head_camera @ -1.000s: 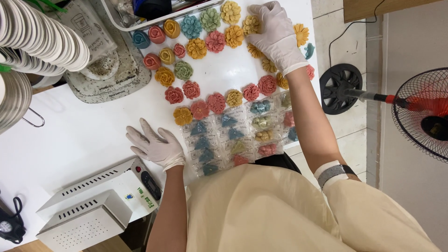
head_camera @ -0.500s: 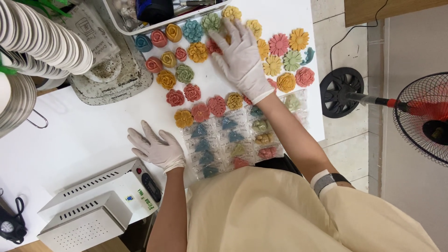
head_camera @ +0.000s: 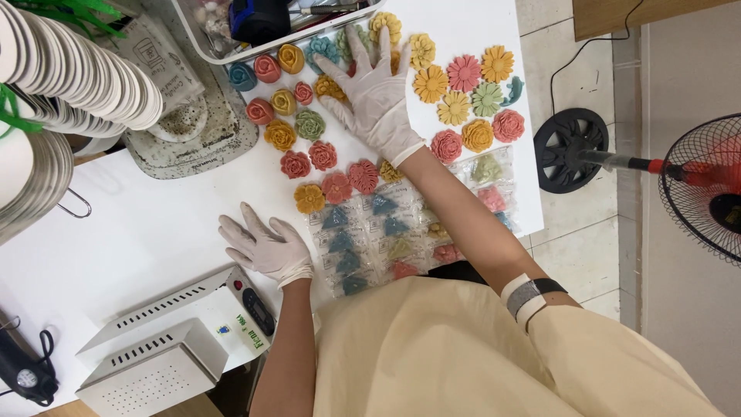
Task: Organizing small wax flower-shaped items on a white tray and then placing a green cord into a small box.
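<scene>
The right hand (head_camera: 376, 94), gloved and spread flat, is lying on the far flowers (head_camera: 324, 116); the left hand (head_camera: 266, 247), also spread, is resting on the table (head_camera: 139, 232) left of the near packets (head_camera: 370, 239). A sweeping palm could be scattering or chipping pieces. Flowers under the palm are hidden, and the tray (head_camera: 262, 23) is cut off.

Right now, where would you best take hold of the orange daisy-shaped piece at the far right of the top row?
Pinch the orange daisy by its petal rim from above, coming from its upper right side. It lies flat on the white table, and neighbours crowd its left and lower edges.
</scene>
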